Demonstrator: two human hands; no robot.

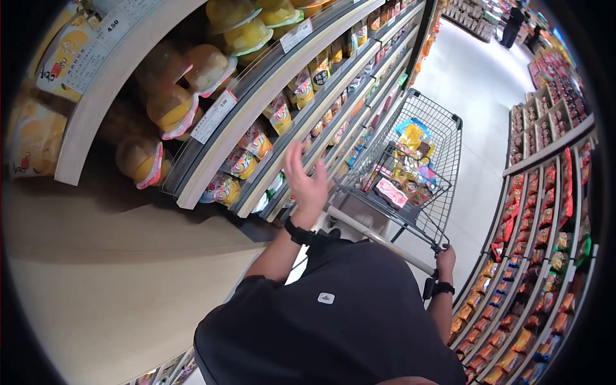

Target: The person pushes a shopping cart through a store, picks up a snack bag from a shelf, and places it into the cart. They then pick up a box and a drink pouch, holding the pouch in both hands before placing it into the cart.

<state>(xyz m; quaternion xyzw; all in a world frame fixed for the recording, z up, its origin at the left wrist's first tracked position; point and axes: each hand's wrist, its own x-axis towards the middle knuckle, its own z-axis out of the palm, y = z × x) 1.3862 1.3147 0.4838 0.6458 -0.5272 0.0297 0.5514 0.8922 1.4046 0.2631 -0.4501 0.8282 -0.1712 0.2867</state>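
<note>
My left hand [304, 183] is raised beside the shelf, fingers apart and palm bare, holding nothing. Closest to it on the shelf are colourful wrapped snack cups [242, 162]. My right hand [444, 260] is closed around the right end of the handle [378, 239] of a shopping cart [451, 173]. Inside the cart lie a pink-and-white pack [391, 192], yellow bags [414, 136] and several other packaged goods. Both wrists wear dark bands.
On the upper left shelf sit dome-shaped jelly cups [170, 112] behind price labels [214, 117]. A pale panel [115, 276] fills the lower left. Across the aisle floor [478, 83], the right shelves hold red packets [513, 199]. A person in dark clothes [513, 27] stands far ahead.
</note>
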